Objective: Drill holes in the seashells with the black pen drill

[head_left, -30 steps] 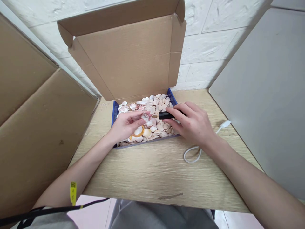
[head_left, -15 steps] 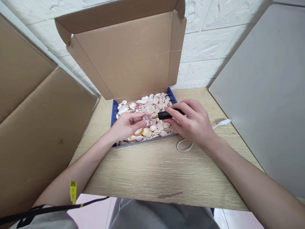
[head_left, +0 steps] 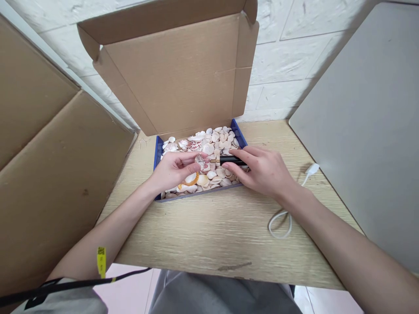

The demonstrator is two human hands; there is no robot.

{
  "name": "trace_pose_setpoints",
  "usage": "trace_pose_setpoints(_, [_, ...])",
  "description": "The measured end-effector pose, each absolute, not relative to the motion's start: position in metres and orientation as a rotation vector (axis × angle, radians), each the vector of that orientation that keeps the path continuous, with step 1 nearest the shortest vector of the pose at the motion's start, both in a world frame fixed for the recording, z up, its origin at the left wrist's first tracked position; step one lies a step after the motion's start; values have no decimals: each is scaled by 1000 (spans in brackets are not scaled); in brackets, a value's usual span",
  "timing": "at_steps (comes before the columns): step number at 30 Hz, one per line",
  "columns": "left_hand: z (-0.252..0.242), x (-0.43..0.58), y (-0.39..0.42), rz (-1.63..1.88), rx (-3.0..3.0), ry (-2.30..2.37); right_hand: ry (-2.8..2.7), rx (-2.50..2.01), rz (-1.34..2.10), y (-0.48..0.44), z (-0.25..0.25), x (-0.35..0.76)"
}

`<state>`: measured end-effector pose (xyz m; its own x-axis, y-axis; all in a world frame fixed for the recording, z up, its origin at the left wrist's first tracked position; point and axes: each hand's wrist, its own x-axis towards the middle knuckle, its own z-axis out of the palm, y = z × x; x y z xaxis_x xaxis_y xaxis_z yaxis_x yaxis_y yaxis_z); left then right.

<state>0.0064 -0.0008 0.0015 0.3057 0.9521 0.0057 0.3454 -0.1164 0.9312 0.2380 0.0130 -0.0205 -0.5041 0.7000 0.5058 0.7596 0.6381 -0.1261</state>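
My left hand [head_left: 173, 171] is closed, pinching a small clear, glassy piece [head_left: 200, 161] between thumb and fingertips. My right hand [head_left: 262, 169] grips a slim black pen drill [head_left: 231, 160] with a brass-coloured nose, held almost level. Its thin tip points left at the glassy piece; whether they touch is too small to tell. Both hands are over a shallow blue-sided cardboard box [head_left: 240, 133] filled with seashells [head_left: 222, 141]. An orange-rimmed shell [head_left: 193, 179] lies just below my left fingers. The drill's rear end is hidden by my right hand.
The box's brown lid [head_left: 176, 74] stands raised against the white brick wall [head_left: 281, 56]. A white cable [head_left: 279, 235] loops on the wooden table [head_left: 196, 235], its plug [head_left: 313, 168] near the grey panel [head_left: 366, 109]. Cardboard [head_left: 65, 165] walls the left side.
My right hand has lowered slightly and the drill has come more level. The white cable's loop has shifted right and nearer to me, and its plug has moved slightly. My left hand keeps its pinch.
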Motion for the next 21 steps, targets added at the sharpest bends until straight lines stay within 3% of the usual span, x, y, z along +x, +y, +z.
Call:
trace_pose_setpoints(6, [1,8,-1,766,1653,1200,-2497,-1005,-215,15,-12,241])
trace_pose_setpoints(13, [-6,4,0,725,1647,1159,-2452,-878,-516,18,-8,243])
trace_pose_setpoints(21, [-11,0,0,704,1670,1060,-2370,-799,-361,19,-11,244])
